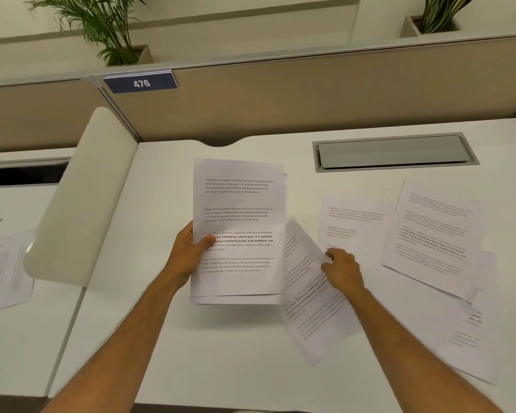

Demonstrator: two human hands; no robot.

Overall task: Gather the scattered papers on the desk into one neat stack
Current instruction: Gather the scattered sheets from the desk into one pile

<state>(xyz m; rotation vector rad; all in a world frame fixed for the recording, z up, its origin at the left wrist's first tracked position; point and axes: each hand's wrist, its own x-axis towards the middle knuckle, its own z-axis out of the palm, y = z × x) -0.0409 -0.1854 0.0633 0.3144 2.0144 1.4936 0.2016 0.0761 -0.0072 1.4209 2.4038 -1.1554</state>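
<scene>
My left hand [191, 248] grips the left edge of a small stack of printed papers [242, 204], held upright above the white desk [221, 353], thumb on the front page. My right hand [341, 271] pinches the upper edge of a loose printed sheet [313, 317], which is tilted and blurred just right of the stack. Another sheet [355, 222] lies flat behind my right hand. Farther right lies a slanted sheet [432, 231] on top of one more sheet [477, 332] at the desk's right side.
A grey cable hatch [393, 152] is set in the desk at the back right. A beige partition [310, 96] with a "476" label [140, 82] runs behind. A rounded white divider [81, 201] borders the left; the neighbouring desk holds a paper [3, 272].
</scene>
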